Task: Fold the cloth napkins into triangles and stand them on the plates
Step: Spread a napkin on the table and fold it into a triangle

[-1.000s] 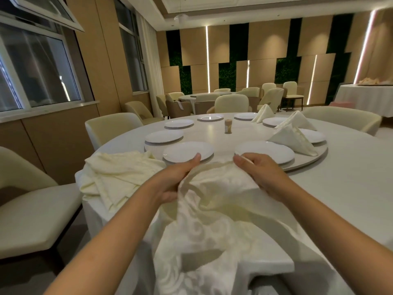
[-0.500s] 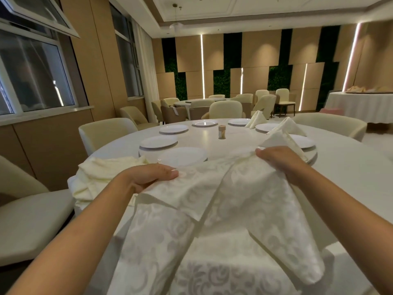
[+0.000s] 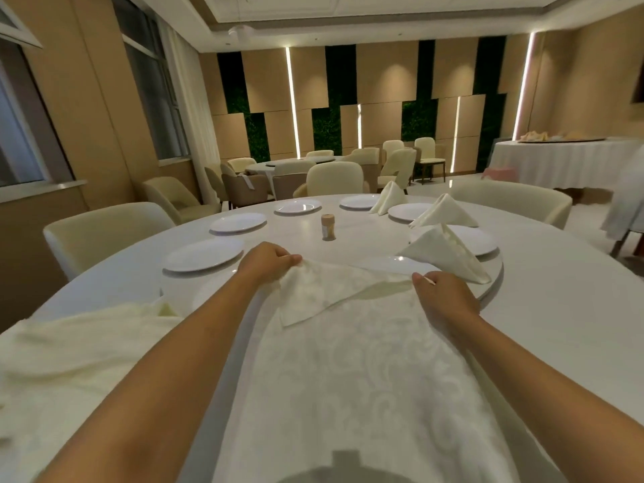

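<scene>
A cream patterned napkin [image 3: 366, 371] lies spread on the round white table [image 3: 557, 318] in front of me, one corner flap folded back near its far edge. My left hand [image 3: 266, 261] pinches the far left corner. My right hand [image 3: 444, 299] grips the far right edge. Three folded triangle napkins stand on plates: the nearest [image 3: 444, 252], a middle one [image 3: 444, 210], the farthest [image 3: 388, 196]. Several bare white plates, such as the nearest [image 3: 204, 254], ring the turntable.
A heap of unfolded cream napkins [image 3: 80, 360] lies at my left on the table. A small brown shaker [image 3: 328, 227] stands at the table's centre. Cream chairs [image 3: 104, 231] surround the table; more tables and chairs stand behind.
Both hands have lowered the napkin from mid-air and spread it flat on the table, moving forward and apart. The view has tilted up.
</scene>
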Demonstrator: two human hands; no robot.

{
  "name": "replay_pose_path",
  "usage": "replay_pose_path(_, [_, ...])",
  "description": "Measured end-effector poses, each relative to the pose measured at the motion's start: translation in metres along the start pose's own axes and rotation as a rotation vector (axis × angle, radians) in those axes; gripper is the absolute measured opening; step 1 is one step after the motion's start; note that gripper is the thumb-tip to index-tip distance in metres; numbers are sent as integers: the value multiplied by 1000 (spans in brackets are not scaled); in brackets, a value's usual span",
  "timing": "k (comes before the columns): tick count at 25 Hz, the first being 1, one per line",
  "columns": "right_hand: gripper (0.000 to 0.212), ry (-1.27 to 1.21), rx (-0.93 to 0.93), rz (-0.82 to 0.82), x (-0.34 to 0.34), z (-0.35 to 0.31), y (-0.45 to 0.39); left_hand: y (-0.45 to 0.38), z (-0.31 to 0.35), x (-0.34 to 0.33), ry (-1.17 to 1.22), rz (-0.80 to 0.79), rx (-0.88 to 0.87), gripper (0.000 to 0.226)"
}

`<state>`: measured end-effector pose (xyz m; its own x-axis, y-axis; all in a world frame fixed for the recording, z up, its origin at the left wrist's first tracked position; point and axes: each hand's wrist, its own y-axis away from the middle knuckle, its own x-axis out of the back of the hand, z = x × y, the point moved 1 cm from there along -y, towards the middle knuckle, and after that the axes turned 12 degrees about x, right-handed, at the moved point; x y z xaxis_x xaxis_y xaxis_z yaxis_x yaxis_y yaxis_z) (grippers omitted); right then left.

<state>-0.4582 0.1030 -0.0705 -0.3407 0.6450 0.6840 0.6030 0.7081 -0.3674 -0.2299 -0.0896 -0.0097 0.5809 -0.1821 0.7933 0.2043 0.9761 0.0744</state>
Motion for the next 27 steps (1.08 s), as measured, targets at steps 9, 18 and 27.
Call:
replay_pose_path(9, [27, 261, 276, -41, -60, 21, -55, -43, -3, -89, -129, -278, -322, 23])
replay_pose_path(18, [26, 141, 339, -76, -69, 25, -49, -34, -12, -95, -91, -350, -325, 9])
replay_pose_path(27, [26, 85, 332, 80, -62, 16, -58, -82, 72, -59, -212, 209, -249, 22])
